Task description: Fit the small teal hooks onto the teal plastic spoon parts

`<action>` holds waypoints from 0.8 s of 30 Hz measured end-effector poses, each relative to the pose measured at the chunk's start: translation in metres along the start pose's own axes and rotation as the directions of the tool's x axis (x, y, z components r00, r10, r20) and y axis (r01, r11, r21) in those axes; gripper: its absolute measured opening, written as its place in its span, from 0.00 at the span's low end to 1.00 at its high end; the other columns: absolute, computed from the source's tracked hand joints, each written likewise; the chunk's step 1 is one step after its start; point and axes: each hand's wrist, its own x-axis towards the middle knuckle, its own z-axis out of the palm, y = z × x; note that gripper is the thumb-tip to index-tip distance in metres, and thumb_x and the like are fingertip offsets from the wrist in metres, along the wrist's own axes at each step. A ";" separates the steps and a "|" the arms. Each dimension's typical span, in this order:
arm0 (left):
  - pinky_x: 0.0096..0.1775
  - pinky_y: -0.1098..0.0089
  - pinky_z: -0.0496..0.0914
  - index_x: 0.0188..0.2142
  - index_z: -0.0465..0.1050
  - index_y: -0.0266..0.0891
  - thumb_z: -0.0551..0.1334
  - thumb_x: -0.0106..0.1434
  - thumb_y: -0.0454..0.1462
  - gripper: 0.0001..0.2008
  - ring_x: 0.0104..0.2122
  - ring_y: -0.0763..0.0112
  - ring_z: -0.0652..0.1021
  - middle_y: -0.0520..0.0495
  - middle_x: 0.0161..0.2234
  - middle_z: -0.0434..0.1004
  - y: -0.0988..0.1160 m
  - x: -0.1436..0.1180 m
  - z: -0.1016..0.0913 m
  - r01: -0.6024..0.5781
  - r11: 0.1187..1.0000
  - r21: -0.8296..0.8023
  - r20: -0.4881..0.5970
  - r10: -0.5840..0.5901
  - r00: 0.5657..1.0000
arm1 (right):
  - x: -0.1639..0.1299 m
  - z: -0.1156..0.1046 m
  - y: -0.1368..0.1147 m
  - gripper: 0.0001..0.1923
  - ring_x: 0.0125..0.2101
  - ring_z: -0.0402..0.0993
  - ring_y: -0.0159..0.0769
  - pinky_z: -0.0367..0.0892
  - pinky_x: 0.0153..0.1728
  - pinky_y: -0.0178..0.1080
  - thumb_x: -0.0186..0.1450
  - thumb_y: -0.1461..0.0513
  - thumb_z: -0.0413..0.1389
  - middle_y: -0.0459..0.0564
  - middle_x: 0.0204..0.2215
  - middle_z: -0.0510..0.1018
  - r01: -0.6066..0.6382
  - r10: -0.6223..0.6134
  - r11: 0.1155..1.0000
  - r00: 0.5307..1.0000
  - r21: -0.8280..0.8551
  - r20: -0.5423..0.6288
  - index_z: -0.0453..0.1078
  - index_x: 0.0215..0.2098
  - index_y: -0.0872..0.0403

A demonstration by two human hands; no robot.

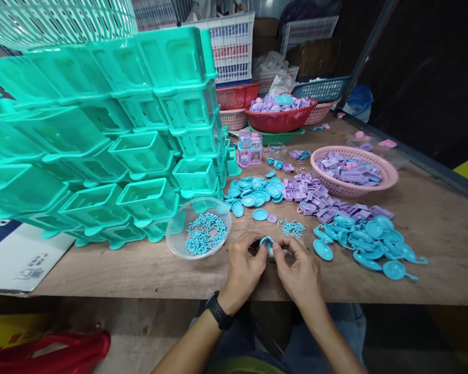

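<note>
Near the table's front edge, my left hand (246, 262) and my right hand (299, 267) meet, fingertips pinching a small curved blue plastic piece (265, 240) between them. Fingers cover most of it, and its exact kind does not show. Just beyond lie several tiny blue plastic links (292, 227). To the left, a clear round bowl (175, 244) holds many more small blue links (206, 234). Toy blue pans with handles (368, 239) are heaped at the right, and one blue oval dish (322, 250) rests beside my right hand.
Stacked green plastic bins (144, 156) rise high on the left. Blue oval dishes (257, 192) and purple box-like parts (315, 200) are piled mid-table. A pink basket (390, 179) and a red basket (275, 122) hold purple parts behind them. A purple toy house (250, 149) stands near the bins.
</note>
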 end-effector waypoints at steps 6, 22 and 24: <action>0.36 0.70 0.71 0.36 0.80 0.37 0.63 0.61 0.28 0.07 0.33 0.67 0.81 0.48 0.33 0.84 -0.002 0.000 0.000 -0.044 0.997 0.057 0.016 0.043 0.999 | -0.001 0.000 -0.001 0.13 0.28 0.78 0.39 0.67 0.29 0.37 0.64 0.51 0.52 0.50 0.26 0.81 -0.010 0.010 1.000 1.000 0.024 0.013 0.71 0.29 0.49; 0.36 0.70 0.70 0.36 0.79 0.37 0.62 0.60 0.25 0.09 0.33 0.66 0.81 0.47 0.33 0.83 -0.005 0.001 -0.004 -0.108 0.987 0.115 0.065 0.101 0.993 | 0.001 0.000 0.000 0.13 0.25 0.77 0.38 0.65 0.28 0.36 0.65 0.53 0.51 0.49 0.25 0.80 0.012 -0.012 1.000 0.999 0.004 0.040 0.70 0.28 0.50; 0.36 0.70 0.70 0.37 0.78 0.37 0.62 0.61 0.25 0.09 0.33 0.66 0.80 0.47 0.33 0.82 -0.005 0.000 -0.004 -0.152 0.979 0.135 0.078 0.143 0.987 | 0.000 0.000 0.000 0.13 0.23 0.76 0.37 0.63 0.26 0.36 0.65 0.53 0.51 0.48 0.24 0.80 0.030 -0.029 0.999 0.999 -0.029 0.036 0.69 0.29 0.50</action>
